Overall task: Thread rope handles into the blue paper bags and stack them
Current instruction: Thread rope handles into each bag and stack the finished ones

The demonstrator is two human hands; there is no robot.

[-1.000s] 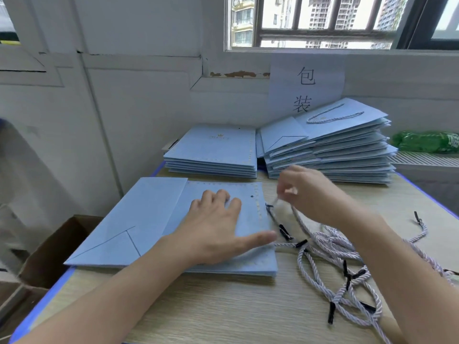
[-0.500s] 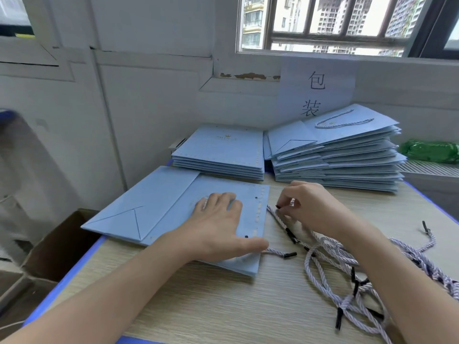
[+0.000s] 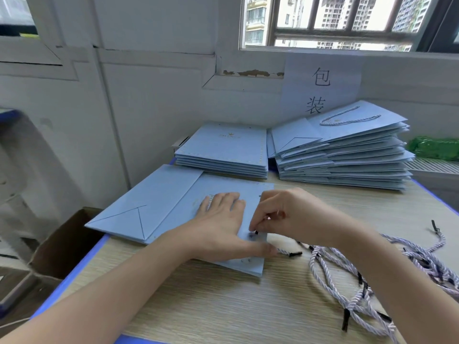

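A flat blue paper bag (image 3: 164, 207) lies on the wooden table in front of me. My left hand (image 3: 223, 227) presses flat on it, fingers spread, thumb near the bag's right edge. My right hand (image 3: 285, 214) pinches the black tip of a pale twisted rope handle (image 3: 288, 252) right over a punched hole near the bag's top edge. A loose heap of rope handles (image 3: 372, 281) sprawls to the right. At the back stand a low stack of blue bags (image 3: 223, 150) without ropes and a taller stack (image 3: 342, 155) topped by a bag with a rope handle.
A cardboard box (image 3: 62, 244) sits below the table's left edge. A paper sign (image 3: 320, 90) hangs on the wall under the window. A green bundle (image 3: 434, 147) lies on the ledge at the far right. The table has a blue rim (image 3: 82, 264).
My right hand has come down from above the rope heap to the bag's top edge with the rope tip. The left hand stays pressed on the bag.
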